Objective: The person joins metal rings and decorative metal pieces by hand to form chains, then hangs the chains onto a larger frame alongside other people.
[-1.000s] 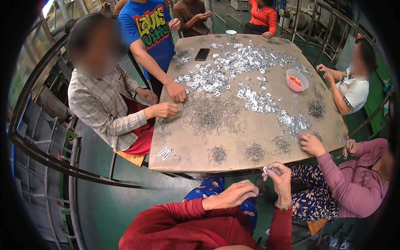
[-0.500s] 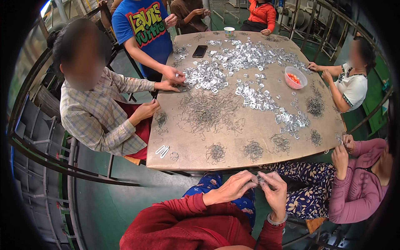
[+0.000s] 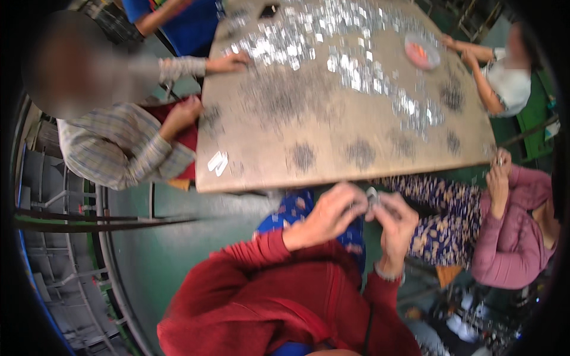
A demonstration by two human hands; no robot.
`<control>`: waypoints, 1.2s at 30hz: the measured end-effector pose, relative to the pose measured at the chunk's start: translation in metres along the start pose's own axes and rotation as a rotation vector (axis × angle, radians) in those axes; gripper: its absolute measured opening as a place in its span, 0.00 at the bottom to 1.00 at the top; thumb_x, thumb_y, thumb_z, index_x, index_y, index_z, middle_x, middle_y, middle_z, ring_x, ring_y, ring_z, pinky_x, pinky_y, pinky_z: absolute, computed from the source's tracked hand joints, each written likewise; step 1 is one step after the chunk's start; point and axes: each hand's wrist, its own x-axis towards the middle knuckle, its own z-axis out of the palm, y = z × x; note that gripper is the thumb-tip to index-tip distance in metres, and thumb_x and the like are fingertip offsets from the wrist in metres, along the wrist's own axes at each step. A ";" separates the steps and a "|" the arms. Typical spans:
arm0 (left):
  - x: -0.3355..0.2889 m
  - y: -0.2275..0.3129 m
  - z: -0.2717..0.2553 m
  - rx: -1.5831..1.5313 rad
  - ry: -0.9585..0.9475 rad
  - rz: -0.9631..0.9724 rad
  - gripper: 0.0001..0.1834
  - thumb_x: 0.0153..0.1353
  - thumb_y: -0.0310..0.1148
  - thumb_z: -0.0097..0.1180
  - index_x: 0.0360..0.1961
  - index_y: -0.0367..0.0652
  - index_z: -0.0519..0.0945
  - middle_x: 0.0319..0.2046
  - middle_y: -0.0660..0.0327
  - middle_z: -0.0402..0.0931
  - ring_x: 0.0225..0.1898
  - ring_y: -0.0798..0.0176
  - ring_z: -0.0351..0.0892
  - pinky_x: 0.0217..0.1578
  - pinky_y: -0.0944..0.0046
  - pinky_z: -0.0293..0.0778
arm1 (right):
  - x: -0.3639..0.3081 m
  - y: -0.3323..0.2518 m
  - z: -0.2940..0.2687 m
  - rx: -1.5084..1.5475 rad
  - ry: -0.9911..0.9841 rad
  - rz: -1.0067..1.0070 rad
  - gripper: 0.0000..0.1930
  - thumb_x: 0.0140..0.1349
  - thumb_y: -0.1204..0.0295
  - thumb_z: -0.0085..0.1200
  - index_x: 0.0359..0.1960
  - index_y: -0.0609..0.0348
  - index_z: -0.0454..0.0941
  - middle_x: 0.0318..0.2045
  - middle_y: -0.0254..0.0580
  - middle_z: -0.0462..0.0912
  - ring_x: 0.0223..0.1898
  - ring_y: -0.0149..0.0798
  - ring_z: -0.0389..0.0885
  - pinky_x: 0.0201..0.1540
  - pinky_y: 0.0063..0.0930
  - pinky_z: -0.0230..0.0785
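My left hand [image 3: 331, 215] and my right hand [image 3: 394, 222] meet in front of me, just off the table's near edge. Between their fingertips is a small silvery metal buckle [image 3: 373, 197], blurred and partly covered by the fingers; both hands appear closed on it. On the table [image 3: 261, 169], farther off, lies a broad spread of similar shiny metal buckles [image 3: 356, 74]. Nearest my hands are small heaps of thin dark wire pieces [image 3: 361, 153], with a larger scattered heap [image 3: 285, 95] beyond them.
White flat strips [image 3: 218, 163] lie at the table's near left corner. A clear bowl with orange-red things [image 3: 421, 52] stands at the right, and a dark phone [image 3: 269, 10] at the back. Co-workers sit at both sides: a plaid sleeve [image 3: 142, 157] left, a pink sleeve [image 3: 504, 255] right.
The view has tilted, so the table sits higher in the picture. My hands stay together at the buckle, which shows more plainly. The blue-shirted co-worker's hand has left the buckle pile.
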 end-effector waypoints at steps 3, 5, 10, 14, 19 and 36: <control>-0.007 0.000 -0.001 -0.008 0.017 -0.030 0.06 0.53 0.19 0.57 0.33 0.35 0.74 0.31 0.55 0.74 0.35 0.54 0.75 0.37 0.61 0.72 | -0.006 0.008 0.005 0.182 0.012 0.035 0.12 0.52 0.89 0.54 0.40 0.72 0.79 0.34 0.47 0.78 0.30 0.34 0.79 0.30 0.23 0.76; -0.006 0.000 0.002 -0.012 -0.005 -0.026 0.07 0.53 0.19 0.57 0.34 0.35 0.74 0.32 0.55 0.75 0.35 0.55 0.76 0.37 0.61 0.72 | -0.008 0.009 0.004 0.267 0.039 -0.019 0.12 0.53 0.89 0.54 0.40 0.70 0.79 0.35 0.47 0.77 0.30 0.35 0.80 0.29 0.24 0.76; -0.014 -0.007 0.002 -0.018 -0.058 -0.058 0.08 0.53 0.21 0.58 0.35 0.37 0.75 0.33 0.56 0.76 0.37 0.55 0.75 0.38 0.60 0.72 | -0.010 0.006 0.009 0.286 0.076 -0.057 0.12 0.53 0.89 0.53 0.39 0.71 0.79 0.34 0.48 0.77 0.28 0.35 0.79 0.29 0.23 0.73; -0.012 -0.018 -0.012 -0.100 -0.068 -0.061 0.18 0.52 0.28 0.62 0.45 0.40 0.75 0.38 0.57 0.77 0.43 0.53 0.75 0.46 0.58 0.71 | -0.009 0.005 0.015 0.236 0.041 -0.065 0.10 0.52 0.90 0.53 0.37 0.71 0.79 0.31 0.47 0.76 0.26 0.35 0.78 0.29 0.24 0.72; 0.043 -0.094 -0.092 0.559 -0.113 -0.132 0.15 0.55 0.29 0.57 0.45 0.44 0.79 0.37 0.57 0.77 0.42 0.52 0.74 0.42 0.56 0.72 | -0.003 0.000 0.018 0.183 0.010 -0.056 0.09 0.51 0.90 0.54 0.35 0.72 0.79 0.30 0.46 0.75 0.24 0.35 0.78 0.28 0.24 0.73; 0.071 -0.086 -0.084 0.415 -0.038 -0.181 0.06 0.59 0.23 0.50 0.38 0.35 0.71 0.30 0.53 0.73 0.29 0.57 0.78 0.30 0.62 0.74 | 0.002 0.021 0.015 0.219 0.045 0.002 0.10 0.50 0.90 0.55 0.35 0.71 0.79 0.29 0.43 0.77 0.25 0.31 0.77 0.26 0.20 0.71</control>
